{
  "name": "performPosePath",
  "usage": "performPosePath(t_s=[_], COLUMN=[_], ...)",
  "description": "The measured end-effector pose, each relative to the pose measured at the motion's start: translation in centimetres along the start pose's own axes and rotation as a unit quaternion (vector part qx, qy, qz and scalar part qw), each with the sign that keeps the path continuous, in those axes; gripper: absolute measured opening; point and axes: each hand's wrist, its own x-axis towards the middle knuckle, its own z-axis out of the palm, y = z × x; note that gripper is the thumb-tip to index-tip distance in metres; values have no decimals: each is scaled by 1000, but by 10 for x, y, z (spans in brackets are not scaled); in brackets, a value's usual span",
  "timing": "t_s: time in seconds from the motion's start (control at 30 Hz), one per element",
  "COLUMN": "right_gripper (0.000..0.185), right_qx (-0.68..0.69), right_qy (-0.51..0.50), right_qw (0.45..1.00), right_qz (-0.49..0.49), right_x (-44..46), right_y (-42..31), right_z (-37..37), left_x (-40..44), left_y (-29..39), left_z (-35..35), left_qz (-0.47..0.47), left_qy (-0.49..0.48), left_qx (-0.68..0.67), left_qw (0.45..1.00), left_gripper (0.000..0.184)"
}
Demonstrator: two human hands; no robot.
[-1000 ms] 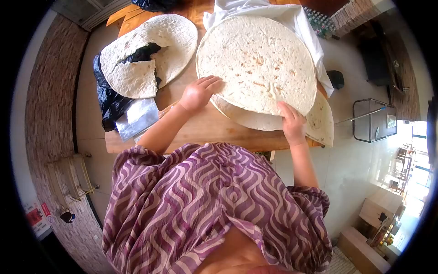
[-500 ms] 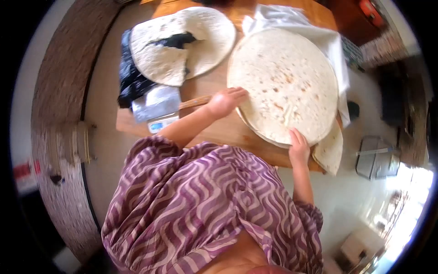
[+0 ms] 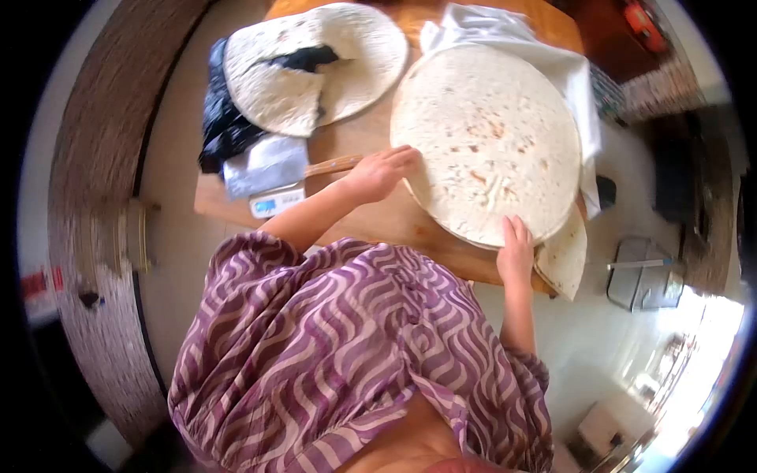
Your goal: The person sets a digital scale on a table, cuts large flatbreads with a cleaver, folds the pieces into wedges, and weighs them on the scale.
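Observation:
A stack of large round flatbreads (image 3: 489,134), pale with browned spots, lies on the wooden table. At its left edge, my left hand (image 3: 385,172) grips the rim, fingertips over the top; its thumb is hidden. My right hand (image 3: 515,251) holds the near edge with its fingers on the top flatbread. Just right of that hand, a folded flatbread piece (image 3: 564,264) sticks out over the table corner. Left of my left hand lies a cleaver with a riveted wooden handle (image 3: 333,165); its wide blade (image 3: 266,167) rests over a white digital scale (image 3: 277,202).
At the table's back left, a torn flatbread (image 3: 272,102) overlaps another round flatbread (image 3: 371,59), partly over a black plastic bag (image 3: 221,130). White cloth (image 3: 477,25) lies behind and under the stack. The wooden table (image 3: 236,199) ends close to my body. A metal-framed chair (image 3: 645,272) stands right.
The view has shifted slightly, and the table's things appear a little higher. Both hands stay at the same edges of the stack, and the top flatbread sits almost as before.

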Motion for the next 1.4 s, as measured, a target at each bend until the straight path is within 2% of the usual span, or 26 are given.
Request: performPosePath(t_s=[0.07,0.13,0.23,0.3,0.4,0.5,0.63,0.73,0.83,0.9,1.0,1.1,1.17,1.23,1.3,1.37,1.4], right_gripper=[53,53,47,45,44,44,41,37,24,28,33,32,32,34,33,30,29], right_qx=[-10,42,130,207,239,181,87,40,52,73,74,81,82,87,102,100,58], right_qy=[-78,-52,-29,-35,-34,-8,62,-68,-114,-104,-100,-80,-44,27,85,60,74], right_qw=[997,995,978,959,926,907,886,889,896,887,897,939,967,984,990,990,990], right_qz=[5,-75,-161,-192,-292,-380,-452,-451,-426,-445,-424,-324,-236,-151,-48,73,104], right_x=[1,2,23,45,85,124,163,180,183,178,165,139,124,110,97,84,77], right_y=[-11,-29,-62,-88,-147,-202,-255,-278,-296,-301,-295,-262,-227,-176,-117,-67,-47], right_z=[-5,-13,-16,-12,2,16,83,109,107,89,64,15,-5,-5,8,6,4], left_x=[-17,-33,-65,-91,-121,-145,-181,-207,-236,-250,-263,-251,-234,-214,-197,-173,-166], left_y=[-1,8,17,16,21,19,1,-17,-45,-63,-95,-112,-119,-128,-150,-160,-174], left_z=[-1,-14,-34,-44,-73,-88,-117,-140,-156,-171,-190,-200,-198,-188,-172,-170,-168], left_qz=[-23,-41,-148,-194,-269,-339,-375,-388,-378,-396,-393,-394,-411,-389,-357,-361,-372], left_qy=[-12,-16,-8,45,116,178,267,340,415,442,518,561,530,518,496,461,440], left_qx=[25,49,28,8,-27,5,-24,-64,-84,-75,-123,-179,-168,-218,-191,-170,-139], left_qw=[999,998,989,980,956,924,887,854,823,802,750,706,723,730,768,792,806], left_gripper=[36,38,42,48,48,47,44,44,40,37,33,31,33,34,35,36,38])
